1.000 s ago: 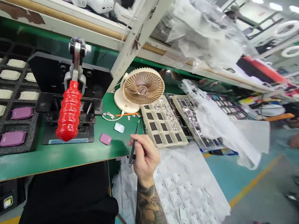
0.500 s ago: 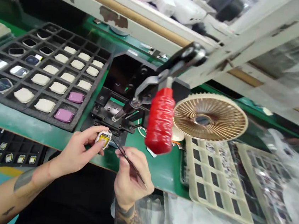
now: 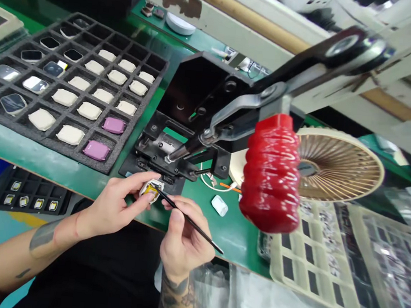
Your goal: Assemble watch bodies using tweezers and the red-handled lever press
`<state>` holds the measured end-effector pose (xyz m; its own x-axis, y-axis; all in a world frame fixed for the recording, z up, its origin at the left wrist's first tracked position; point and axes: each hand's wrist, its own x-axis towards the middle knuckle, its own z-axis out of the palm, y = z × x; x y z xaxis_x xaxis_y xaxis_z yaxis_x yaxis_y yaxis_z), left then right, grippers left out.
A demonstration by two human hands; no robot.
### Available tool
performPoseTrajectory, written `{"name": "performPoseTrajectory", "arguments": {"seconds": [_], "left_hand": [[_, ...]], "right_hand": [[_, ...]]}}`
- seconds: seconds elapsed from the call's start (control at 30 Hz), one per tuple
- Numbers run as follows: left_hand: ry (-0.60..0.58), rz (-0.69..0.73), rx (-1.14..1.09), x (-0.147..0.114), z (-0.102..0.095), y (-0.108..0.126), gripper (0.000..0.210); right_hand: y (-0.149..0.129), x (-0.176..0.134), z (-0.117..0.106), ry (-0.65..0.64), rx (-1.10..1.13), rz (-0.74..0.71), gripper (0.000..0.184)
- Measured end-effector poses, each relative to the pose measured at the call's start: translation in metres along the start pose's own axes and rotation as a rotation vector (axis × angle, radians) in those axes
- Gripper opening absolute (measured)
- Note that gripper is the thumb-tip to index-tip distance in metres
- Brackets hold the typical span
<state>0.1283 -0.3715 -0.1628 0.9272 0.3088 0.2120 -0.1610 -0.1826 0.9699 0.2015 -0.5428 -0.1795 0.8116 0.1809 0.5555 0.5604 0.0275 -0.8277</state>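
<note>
My left hand (image 3: 123, 202) pinches a small white watch case (image 3: 149, 185) with a yellow part inside, its thumb over the face. Between the thumb and fingers of my right hand (image 3: 186, 235) lies a thin black pair of tweezers (image 3: 197, 228), slanting up to the left. Their tip reaches the inside of the case; whether it grips anything there is too small to tell. Just beyond both hands stands a black press fixture (image 3: 162, 144) with a red-handled toggle lever (image 3: 272, 176).
A black foam tray (image 3: 115, 157) at left holds cream and purple cases and dark screens. Below it sits a second black tray (image 3: 35, 182) with several small yellow-and-white pieces. A small white piece (image 3: 219, 205), a fan (image 3: 340, 163) and a cream compartment tray (image 3: 308, 297) are at right.
The tweezers' tip has moved from beside the case to over its inside. The head view has shifted, so the lever looks larger and farther right. My left hand keeps its pinch.
</note>
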Motion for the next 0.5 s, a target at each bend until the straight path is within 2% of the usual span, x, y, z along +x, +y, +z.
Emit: {"name": "performPoseTrajectory", "arguments": {"seconds": [0.13, 0.33, 0.4, 0.5], "left_hand": [[-0.005, 0.0, 0.003, 0.0, 0.0, -0.001, 0.041], [0.012, 0.017, 0.028, 0.0, -0.001, -0.002, 0.042], [0.01, 0.0, 0.008, 0.0, -0.001, -0.001, 0.044], [0.014, -0.043, -0.081, 0.001, -0.001, 0.001, 0.043]], "right_hand": [[0.001, 0.002, -0.001, 0.001, -0.015, 0.015, 0.018], [-0.013, 0.004, 0.001, -0.041, 0.145, 0.227, 0.009], [-0.019, 0.001, -0.002, -0.06, 0.162, 0.188, 0.008], [-0.022, 0.0, -0.009, -0.03, 0.12, 0.05, 0.012]]}}
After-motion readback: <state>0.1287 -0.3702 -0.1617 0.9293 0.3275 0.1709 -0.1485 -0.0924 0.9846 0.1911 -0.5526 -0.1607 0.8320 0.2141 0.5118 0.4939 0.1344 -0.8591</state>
